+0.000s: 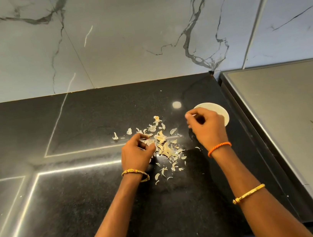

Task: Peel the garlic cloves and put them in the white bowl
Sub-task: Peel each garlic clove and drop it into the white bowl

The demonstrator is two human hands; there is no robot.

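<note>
Left hand (136, 153) low on the black countertop (82, 199), fingers curled in, pinching a bit of papery garlic skin (150, 141) at the fingertips; whether a clove is inside the grip can't be told. Gold bangle (135, 174) on that wrist.

Right hand (206, 126) raised over the near-left part of the white bowl (221, 111), fingers curled, thumb and index tip pressed together on something small and pale; too blurred to say if it's a clove. Bowl contents hidden by the hand. Orange thread band (219, 148) at the wrist, gold bangle (248, 193) further down the forearm.

Between the two hands, just right of the left fingers: a pile of garlic cloves (161, 137) mixed with loose peel. More scraps of skin trail off beyond the left hand and back toward the left wrist.

Bowl sits touching nothing but the counter, near its right edge. Right of the right hand, a grey flat panel (292, 119) runs alongside the counter. Marble-look wall (119, 33) beyond both hands.
</note>
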